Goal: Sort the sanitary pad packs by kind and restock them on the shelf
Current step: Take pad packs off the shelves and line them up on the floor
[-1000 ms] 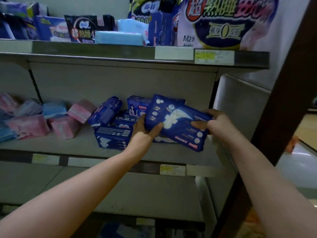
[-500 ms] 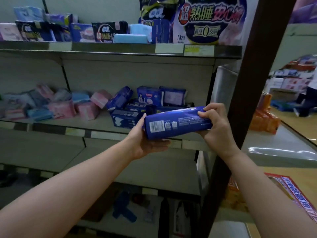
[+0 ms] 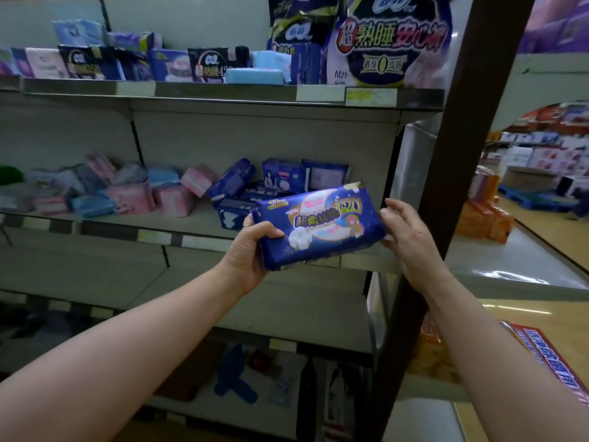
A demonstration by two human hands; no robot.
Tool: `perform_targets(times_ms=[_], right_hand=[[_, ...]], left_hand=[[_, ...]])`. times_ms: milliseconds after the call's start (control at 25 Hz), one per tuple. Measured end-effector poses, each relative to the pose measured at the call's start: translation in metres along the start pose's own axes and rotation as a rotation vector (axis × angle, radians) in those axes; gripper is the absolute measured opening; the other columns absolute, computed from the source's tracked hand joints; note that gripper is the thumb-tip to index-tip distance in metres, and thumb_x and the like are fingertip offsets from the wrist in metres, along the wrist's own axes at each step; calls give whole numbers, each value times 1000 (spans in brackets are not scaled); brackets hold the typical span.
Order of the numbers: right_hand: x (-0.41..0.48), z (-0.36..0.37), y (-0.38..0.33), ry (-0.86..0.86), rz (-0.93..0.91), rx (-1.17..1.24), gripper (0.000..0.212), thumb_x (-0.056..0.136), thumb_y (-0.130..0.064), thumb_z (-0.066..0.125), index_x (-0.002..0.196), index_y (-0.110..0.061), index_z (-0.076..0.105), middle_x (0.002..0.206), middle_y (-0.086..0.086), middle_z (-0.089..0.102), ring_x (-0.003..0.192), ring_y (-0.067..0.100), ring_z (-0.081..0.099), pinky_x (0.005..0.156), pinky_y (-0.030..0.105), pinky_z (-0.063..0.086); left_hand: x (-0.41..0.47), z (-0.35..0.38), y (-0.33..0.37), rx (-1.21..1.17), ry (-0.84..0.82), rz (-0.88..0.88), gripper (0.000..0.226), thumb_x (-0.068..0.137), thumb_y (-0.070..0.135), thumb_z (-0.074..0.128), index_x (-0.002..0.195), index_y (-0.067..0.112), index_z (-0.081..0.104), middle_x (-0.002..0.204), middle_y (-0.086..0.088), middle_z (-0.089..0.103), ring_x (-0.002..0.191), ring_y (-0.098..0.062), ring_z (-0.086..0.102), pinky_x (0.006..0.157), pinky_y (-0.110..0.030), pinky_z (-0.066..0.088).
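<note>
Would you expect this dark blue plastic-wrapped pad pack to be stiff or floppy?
Probably firm: the dark blue plastic-wrapped pad pack does not droop though the left hand grips only one end. Likely light; its glossy film may slip.

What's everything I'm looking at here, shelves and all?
Held pack: one, dark blue, before the middle shelf.
Dark blue packs: several, middle shelf, right part.
Pink packs: several, middle shelf, left of those.
Light blue packs: a few, among the pink ones.
Large bag: one, white and navy, top shelf, right.
Mixed packs: many, mostly blue, top shelf.
Post: one, dark brown, right of the shelves.
Orange boxes: a stack, beyond the post.
Left hand: grips the held pack's left end.
Right hand: fingers straight, at its right end.
</note>
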State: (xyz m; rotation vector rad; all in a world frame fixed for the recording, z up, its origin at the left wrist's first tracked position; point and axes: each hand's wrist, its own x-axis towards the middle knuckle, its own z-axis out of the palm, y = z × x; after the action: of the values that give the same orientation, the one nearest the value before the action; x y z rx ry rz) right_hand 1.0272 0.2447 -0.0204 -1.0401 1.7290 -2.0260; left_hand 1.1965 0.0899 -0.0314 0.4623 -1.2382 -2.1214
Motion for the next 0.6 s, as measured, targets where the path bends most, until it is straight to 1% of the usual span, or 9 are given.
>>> perform_targets(times_ms=[40,80,120,200,280,360,440,520,600], right_hand=[[0,3,-2,-52,79,39,27,92,-25,52,118,-20,47,109,1,60,91,12,61,76,24,49],[-1,5,-3,-112,130,70,35,87,-32,56,118,-19,48,108,1,63,89,15,65,73,26,53],[0,8,-3,-167,158,69,44,80,-36,62,119,-20,49,109,3,65,89,18,68,72,29,56],[1,19,1,-221,166,11,64,66,-34,71,123,-19,48,113,5,64,93,21,69,75,33,57],[2,33,7,-197,149,8,74,58,-30,76,125,-16,48,116,8,63,92,23,69,74,34,57],[4,49,11,-174,144,34,72,56,-28,77,122,-16,50,115,10,63,90,22,69,70,33,58],[5,67,17,-159,144,63,66,55,-25,78,116,-17,53,113,10,64,88,22,70,68,33,58],[3,83,24,-127,139,93,64,54,-18,85,110,-19,55,109,8,65,87,21,70,67,32,57],[-1,96,33,-63,133,115,62,54,-12,83,109,-20,55,104,5,66,86,20,69,66,32,57]], left_hand=[[1,-5,0,19,-15,12,93,42,1,57,134,4,40,116,-15,60,97,-33,62,78,-44,54],[1,-10,1,42,-17,9,97,38,3,57,133,3,40,118,-18,59,101,-35,60,83,-47,52],[1,-14,2,50,-22,3,99,35,5,58,133,3,39,120,-20,58,103,-38,58,87,-49,49],[3,-27,2,54,-29,9,98,35,6,57,132,2,40,123,-24,56,105,-41,56,92,-54,44],[3,-41,3,55,-13,7,90,38,3,54,127,3,44,117,-23,58,102,-41,57,93,-55,43],[3,-55,9,64,-26,-7,80,37,4,54,117,5,52,108,-20,62,95,-38,59,86,-46,49],[2,-71,18,82,-60,-25,79,34,9,57,113,5,54,104,-18,63,91,-35,61,77,-38,53],[3,-88,24,106,-68,-41,82,34,10,62,116,6,51,105,-17,62,90,-32,61,72,-35,54],[2,-107,25,167,-80,-74,86,37,12,68,119,9,45,106,-12,63,88,-25,63,70,-34,55]])
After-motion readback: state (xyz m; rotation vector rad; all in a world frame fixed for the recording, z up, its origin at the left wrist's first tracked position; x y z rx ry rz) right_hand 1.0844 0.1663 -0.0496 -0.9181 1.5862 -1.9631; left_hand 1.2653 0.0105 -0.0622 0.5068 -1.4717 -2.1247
